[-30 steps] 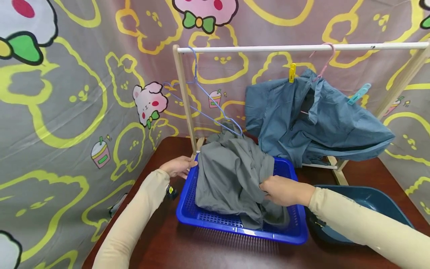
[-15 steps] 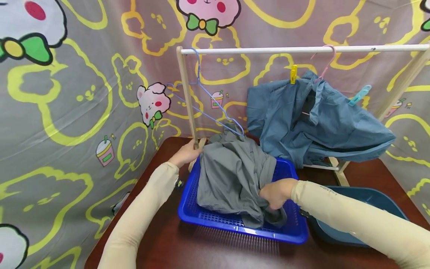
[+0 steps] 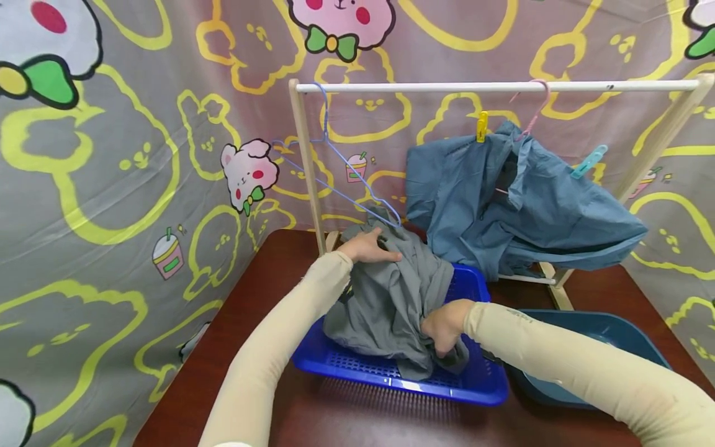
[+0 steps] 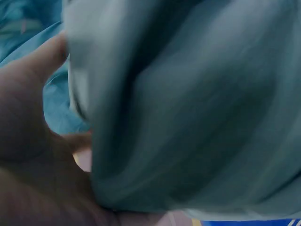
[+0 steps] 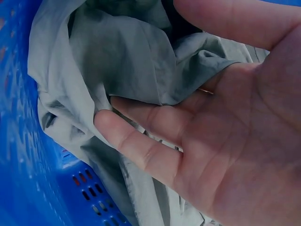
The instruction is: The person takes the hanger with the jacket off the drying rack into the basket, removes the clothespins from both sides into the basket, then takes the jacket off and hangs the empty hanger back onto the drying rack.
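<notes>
A crumpled grey garment [image 3: 385,310] lies heaped in a blue plastic basket [image 3: 410,386], its far end reaching past the back rim. My left hand [image 3: 367,247] rests on the upper left of the heap, thumb stretched out. In the left wrist view, cloth fills most of the picture beside the palm, and parts of the fingers are hidden. My right hand [image 3: 447,324] is at the garment's right side. The right wrist view shows its palm and extended fingers [image 5: 146,150] touching the folds, with the thumb held apart and some fingertips under cloth.
A rack with a white rail [image 3: 391,87] stands behind the basket. From it hang a blue hanger [image 3: 357,177] and a blue garment [image 3: 463,192] with a yellow clip [image 3: 481,126] and a light blue clip [image 3: 589,162]. A teal basin [image 3: 631,338] sits to the right.
My left hand has gone from the basket's left rim, past the rack's post, onto the grey garment. My right hand has shifted slightly down and lies lower among the folds.
</notes>
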The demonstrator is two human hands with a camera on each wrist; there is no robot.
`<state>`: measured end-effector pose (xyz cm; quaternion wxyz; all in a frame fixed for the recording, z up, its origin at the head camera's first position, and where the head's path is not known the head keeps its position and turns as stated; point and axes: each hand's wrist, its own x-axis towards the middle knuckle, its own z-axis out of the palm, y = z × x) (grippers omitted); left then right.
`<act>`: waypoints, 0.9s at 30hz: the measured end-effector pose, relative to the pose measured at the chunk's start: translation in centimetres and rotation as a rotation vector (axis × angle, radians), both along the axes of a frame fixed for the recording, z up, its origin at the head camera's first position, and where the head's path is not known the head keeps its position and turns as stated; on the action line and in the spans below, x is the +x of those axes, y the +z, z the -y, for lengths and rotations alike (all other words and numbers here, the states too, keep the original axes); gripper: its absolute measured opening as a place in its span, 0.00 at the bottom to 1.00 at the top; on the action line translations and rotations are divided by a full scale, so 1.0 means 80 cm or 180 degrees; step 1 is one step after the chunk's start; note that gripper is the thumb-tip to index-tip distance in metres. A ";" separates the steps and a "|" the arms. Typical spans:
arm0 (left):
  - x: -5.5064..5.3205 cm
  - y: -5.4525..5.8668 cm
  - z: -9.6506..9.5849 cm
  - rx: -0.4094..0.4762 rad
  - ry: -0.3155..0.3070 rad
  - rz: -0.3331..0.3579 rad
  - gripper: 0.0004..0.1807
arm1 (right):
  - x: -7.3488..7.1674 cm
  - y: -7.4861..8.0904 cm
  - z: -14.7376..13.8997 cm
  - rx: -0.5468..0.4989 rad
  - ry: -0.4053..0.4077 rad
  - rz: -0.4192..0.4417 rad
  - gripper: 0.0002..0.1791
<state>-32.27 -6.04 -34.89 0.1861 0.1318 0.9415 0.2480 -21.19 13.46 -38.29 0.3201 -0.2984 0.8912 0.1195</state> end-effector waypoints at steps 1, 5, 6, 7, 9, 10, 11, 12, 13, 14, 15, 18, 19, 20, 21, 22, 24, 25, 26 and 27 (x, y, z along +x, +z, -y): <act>-0.001 -0.003 -0.004 -0.0163 -0.0108 -0.0116 0.50 | 0.000 0.000 0.000 -0.0014 -0.0002 0.0000 0.08; -0.008 -0.019 -0.013 -0.0591 -0.0508 -0.0681 0.36 | -0.002 0.000 -0.002 -0.0120 0.0026 0.0004 0.13; -0.009 -0.022 -0.013 -0.0606 -0.0570 -0.0830 0.30 | -0.002 0.000 -0.002 -0.0150 0.0039 0.0005 0.15; -0.010 -0.025 -0.013 -0.0606 -0.0608 -0.0957 0.24 | -0.002 0.000 -0.003 -0.0184 0.0030 0.0021 0.17; -0.012 -0.030 -0.010 -0.0515 -0.0581 -0.1144 0.12 | -0.004 0.001 -0.005 -0.0261 0.0007 0.0063 0.22; -0.012 -0.032 -0.009 -0.0454 -0.0554 -0.1224 0.07 | -0.005 0.003 -0.005 -0.0295 -0.0012 0.0078 0.25; -0.013 -0.033 -0.007 -0.0372 -0.0522 -0.1272 0.03 | -0.006 0.005 -0.006 -0.0319 -0.0043 0.0101 0.29; -0.013 -0.033 -0.005 -0.0286 -0.0484 -0.1294 0.04 | -0.008 0.007 -0.006 -0.0353 -0.0088 0.0123 0.31; -0.013 -0.033 -0.003 -0.0209 -0.0453 -0.1310 0.06 | -0.010 0.010 -0.007 -0.0404 -0.0120 0.0125 0.32; -0.012 -0.033 -0.001 -0.0117 -0.0431 -0.1319 0.08 | -0.012 0.013 -0.008 -0.0480 -0.0141 0.0122 0.33; -0.011 -0.032 0.001 -0.0023 -0.0423 -0.1322 0.09 | -0.016 0.016 -0.009 -0.0576 -0.0152 0.0107 0.33; -0.007 -0.029 0.008 0.0201 -0.0400 -0.1357 0.12 | -0.030 0.026 -0.017 -0.1003 -0.0109 -0.0082 0.21; -0.005 -0.027 0.010 0.0251 -0.0387 -0.1388 0.12 | -0.035 0.029 -0.021 -0.1154 -0.0083 -0.0233 0.17; -0.004 -0.025 0.012 0.0313 -0.0368 -0.1424 0.12 | -0.041 0.033 -0.025 -0.1290 -0.0084 -0.0410 0.14; -0.003 -0.024 0.013 0.0337 -0.0349 -0.1513 0.11 | -0.047 0.035 -0.028 -0.1412 -0.0096 -0.0602 0.11; -0.002 -0.022 0.014 0.0353 -0.0325 -0.1598 0.10 | -0.053 0.038 -0.032 -0.1495 -0.0156 -0.0803 0.11; 0.000 -0.019 0.017 0.0399 -0.0266 -0.1713 0.07 | -0.064 0.040 -0.038 -0.1599 -0.0318 -0.1114 0.16; 0.001 -0.017 0.017 0.0430 -0.0235 -0.1751 0.06 | -0.069 0.040 -0.040 -0.1618 -0.0406 -0.1186 0.20; 0.002 -0.016 0.018 0.0465 -0.0208 -0.1770 0.07 | -0.075 0.039 -0.041 -0.1625 -0.0495 -0.1204 0.23; 0.003 -0.015 0.019 0.0494 -0.0189 -0.1776 0.07 | -0.080 0.037 -0.042 -0.1628 -0.0547 -0.1178 0.26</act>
